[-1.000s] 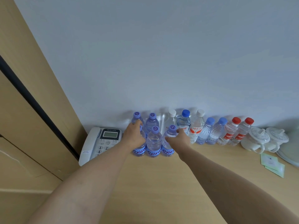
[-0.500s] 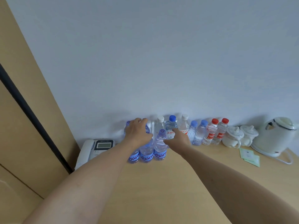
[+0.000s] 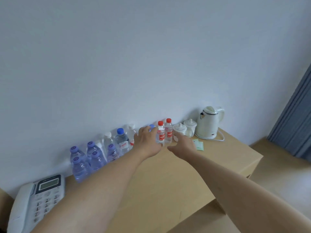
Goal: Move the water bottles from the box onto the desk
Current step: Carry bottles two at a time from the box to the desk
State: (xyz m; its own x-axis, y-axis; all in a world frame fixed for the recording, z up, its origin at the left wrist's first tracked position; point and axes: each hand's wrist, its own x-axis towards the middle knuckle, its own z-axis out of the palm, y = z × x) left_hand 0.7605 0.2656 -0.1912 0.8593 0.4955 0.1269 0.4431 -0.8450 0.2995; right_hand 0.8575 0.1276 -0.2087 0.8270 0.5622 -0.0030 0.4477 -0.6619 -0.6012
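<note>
Both hands are out over the surface (image 3: 168,182). Left hand (image 3: 148,142) has its fingers spread loosely by the red-capped bottles (image 3: 164,132), gripping nothing; right hand (image 3: 182,146) is open just right of them, also empty.

Light wood desk (image 3: 161,185) against the wall. From the left along it: phone (image 3: 36,197), cluster of purple-cap bottles (image 3: 90,158), a few white- and blue-cap bottles (image 3: 121,142), two red-cap bottles (image 3: 164,133), two lidded white cups (image 3: 184,130), white kettle (image 3: 209,122). Green packets (image 3: 198,145) lying flat near the cups.
</note>
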